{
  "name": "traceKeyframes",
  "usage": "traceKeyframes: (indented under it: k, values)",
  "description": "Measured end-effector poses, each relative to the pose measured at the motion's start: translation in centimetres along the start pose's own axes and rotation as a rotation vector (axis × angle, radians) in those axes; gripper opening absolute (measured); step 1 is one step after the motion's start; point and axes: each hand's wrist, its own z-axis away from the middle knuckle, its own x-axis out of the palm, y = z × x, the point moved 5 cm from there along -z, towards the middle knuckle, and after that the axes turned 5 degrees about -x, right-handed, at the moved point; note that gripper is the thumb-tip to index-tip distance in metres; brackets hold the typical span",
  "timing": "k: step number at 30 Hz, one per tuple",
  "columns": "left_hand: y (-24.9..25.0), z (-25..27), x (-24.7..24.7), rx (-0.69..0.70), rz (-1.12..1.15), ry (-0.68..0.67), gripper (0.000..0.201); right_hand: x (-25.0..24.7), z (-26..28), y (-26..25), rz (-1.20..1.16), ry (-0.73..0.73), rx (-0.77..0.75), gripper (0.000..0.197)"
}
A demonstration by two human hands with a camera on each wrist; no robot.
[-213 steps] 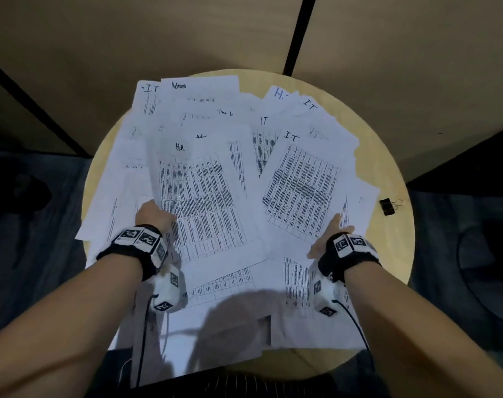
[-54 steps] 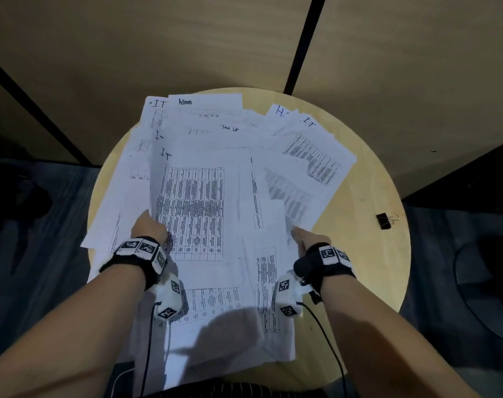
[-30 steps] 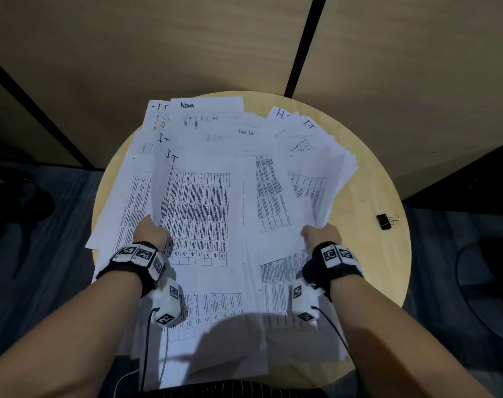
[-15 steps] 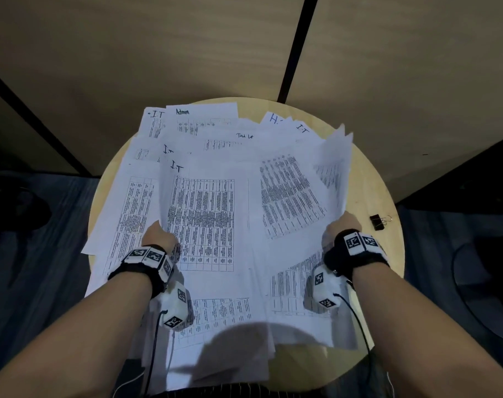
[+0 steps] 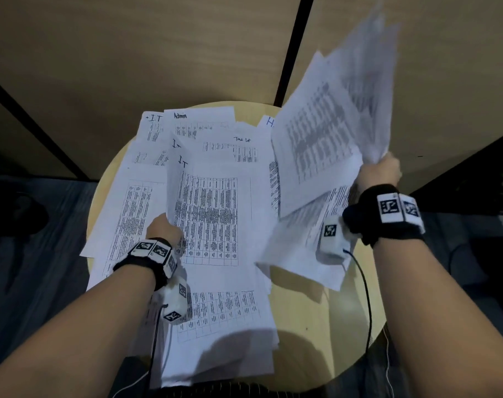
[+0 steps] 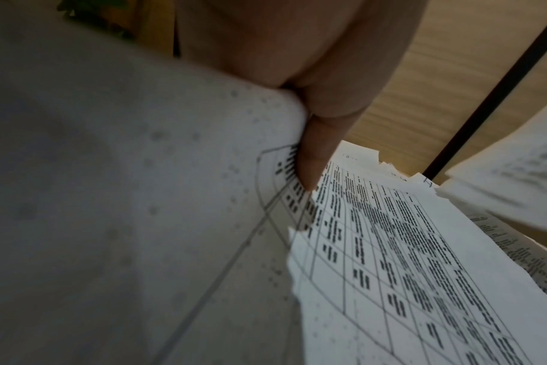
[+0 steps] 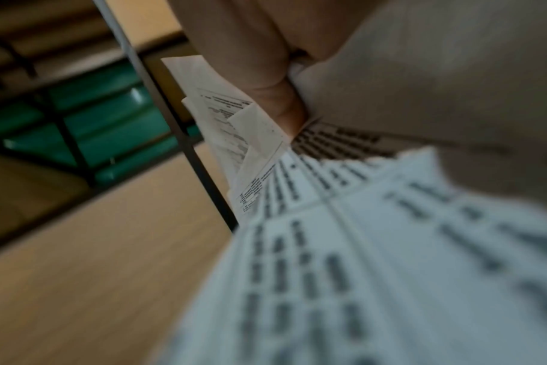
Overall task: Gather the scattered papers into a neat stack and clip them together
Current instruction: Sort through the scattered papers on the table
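Printed white papers [image 5: 210,214] lie fanned over the round wooden table [image 5: 316,326]. My left hand [image 5: 164,229] grips the left edge of the top sheets; in the left wrist view its thumb [image 6: 316,158] presses down on a printed sheet [image 6: 422,271]. My right hand [image 5: 380,170] is raised at the table's right side and grips a bundle of several papers [image 5: 330,130] lifted off the table, blurred with motion. In the right wrist view the thumb [image 7: 284,108] pinches these sheets [image 7: 359,247]. The binder clip is hidden behind my right wrist.
Wooden wall panels [image 5: 158,53] with a black vertical strip [image 5: 290,50] stand behind the table. Dark floor [image 5: 43,268] surrounds it on both sides. Wrist camera cables [image 5: 365,297] hang over the bare front right part of the tabletop.
My right hand has lifted a bundle of papers up and to the right, off the table. The left hand stays holding the left edge of the pile.
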Motion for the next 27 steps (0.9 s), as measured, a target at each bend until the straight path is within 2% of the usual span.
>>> traceKeyframes:
  k: [2, 5, 8, 10, 12, 15, 17, 19, 22, 24, 26, 27]
  values:
    - [0.0, 0.1, 0.0, -0.011, -0.005, 0.000, 0.032, -1.3, -1.0, -1.0, -0.243, 0.055, 0.043, 0.036]
    - [0.0, 0.3, 0.2, -0.037, 0.033, -0.010, 0.031, -1.1, -1.8, -0.3, -0.459, -0.012, 0.163, 0.031]
    - [0.1, 0.3, 0.4, -0.040, 0.098, -0.039, 0.026, 1.8, -0.8, 2.2, -0.320, -0.205, 0.171, 0.022]
    - [0.2, 0.6, 0.3, -0.042, 0.159, -0.047, 0.023, 4.3, 1.2, 4.5, -0.297, -0.337, 0.150, 0.019]
    - [0.0, 0.7, 0.1, -0.035, 0.201, -0.053, 0.025, 6.9, 3.7, 7.1, -0.171, -0.487, 0.160, 0.018]
    - [-0.3, 0.7, 0.1, -0.025, 0.261, -0.072, 0.023, 9.6, 7.6, 10.3, -0.055, -0.667, 0.227, 0.027]
    - [-0.3, 1.0, 0.1, -0.041, 0.335, -0.079, 0.034, 10.7, 9.8, 11.1, -0.008, -0.762, 0.232, 0.037]
    - [-0.3, 1.2, -0.1, -0.107, 0.407, -0.093, 0.057, 12.1, 11.2, 12.1, 0.081, -0.853, 0.235, 0.042]
    - [-0.6, 1.4, 0.3, -0.188, 0.592, -0.182, 0.085, 13.3, 12.0, 12.7, 0.092, -0.817, 0.293, 0.056]
    - [-0.8, 1.4, 0.6, -0.161, 0.605, -0.232, 0.090, 13.2, 11.5, 12.6, 0.000, -0.656, 0.324, 0.055]
    - [-1.0, 1.0, 0.4, -0.131, 0.523, -0.177, 0.061, 13.3, 11.1, 12.3, -0.003, -0.588, 0.329, 0.049]
    - [-1.1, 0.7, 0.4, -0.127, 0.464, -0.148, 0.055, 13.4, 11.1, 12.1, 0.016, -0.628, 0.316, 0.042]
